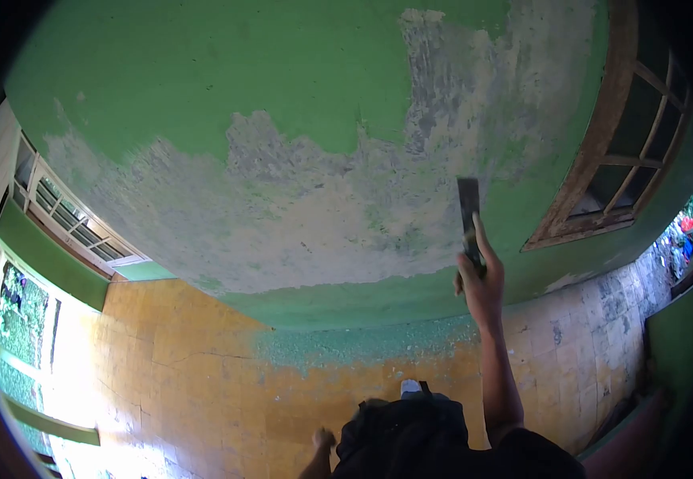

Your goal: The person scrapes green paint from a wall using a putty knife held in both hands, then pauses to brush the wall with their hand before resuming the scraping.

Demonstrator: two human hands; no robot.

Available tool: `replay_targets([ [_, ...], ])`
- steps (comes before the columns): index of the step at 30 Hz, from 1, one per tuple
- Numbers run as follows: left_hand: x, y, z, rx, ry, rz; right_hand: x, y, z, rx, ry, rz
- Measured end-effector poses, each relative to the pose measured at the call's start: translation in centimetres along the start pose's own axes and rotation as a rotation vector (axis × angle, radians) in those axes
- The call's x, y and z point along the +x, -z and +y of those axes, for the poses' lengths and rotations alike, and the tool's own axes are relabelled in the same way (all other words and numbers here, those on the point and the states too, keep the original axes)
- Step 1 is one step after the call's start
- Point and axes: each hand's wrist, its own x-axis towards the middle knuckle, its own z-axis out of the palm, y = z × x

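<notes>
My right hand [482,279] is closed around the handle of a flat scraper [469,206], its index finger stretched along the tool. The dark blade points up against the wall [306,215], where green paint has come off in a wide pale, patchy area. Low at the bottom of the view, my left hand [324,438] hangs by my dark clothing; its fingers look curled, and whether anything is in them is too small to tell.
Green paint flakes [362,345] lie along the foot of the wall on the yellow tiled floor [203,383]. A wood-framed window [578,191] is at the right, another window [83,219] at the left. A green rail [51,423] stands at the lower left.
</notes>
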Motion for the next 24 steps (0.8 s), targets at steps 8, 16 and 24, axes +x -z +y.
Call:
replay_targets([
  [8,9.1,18.1,41.8,-1.005,-0.492,-0.037,8.8,-4.8,-3.0,0.062,0.170,-0.091],
  [16,-5.7,36.8,65.8,-1.065,-1.086,-0.070,10.4,-5.8,-1.7,-0.160,0.332,-0.013],
  [24,-9.1,40.3,71.4,-1.232,-1.247,-0.355,9.9,-7.1,-2.1,-0.213,0.371,0.043],
])
